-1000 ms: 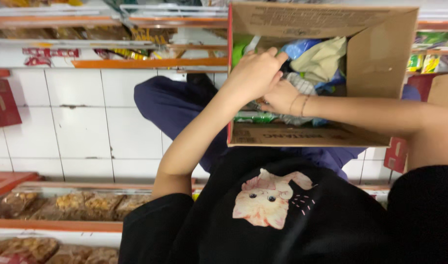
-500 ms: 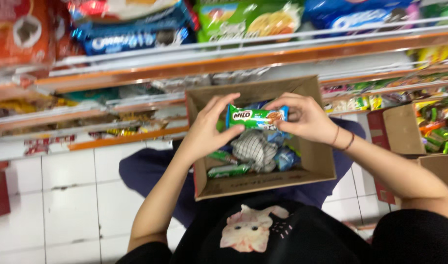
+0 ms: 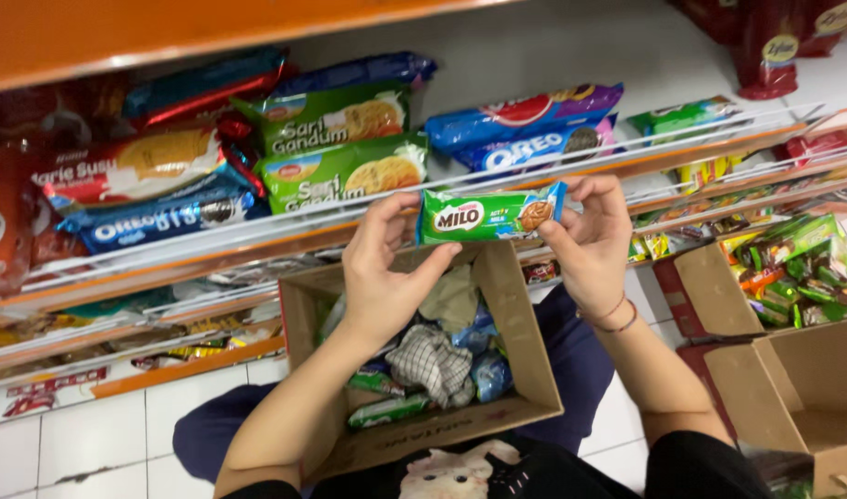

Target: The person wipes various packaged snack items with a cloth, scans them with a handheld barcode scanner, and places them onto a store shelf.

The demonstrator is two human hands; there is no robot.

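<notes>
Clearly pinched at each end by left hand point(image 3: 379, 277) and right hand point(image 3: 590, 245), the green biscuit pack point(image 3: 490, 213) could probably slip into the cardboard box point(image 3: 516, 314) below.

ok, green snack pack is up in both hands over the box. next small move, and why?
Probably carry the green snack pack forward to the shelf row behind it. Left hand and right hand pinch its ends, level, above the cardboard box, and similar long biscuit packs already lie flat there.
</notes>
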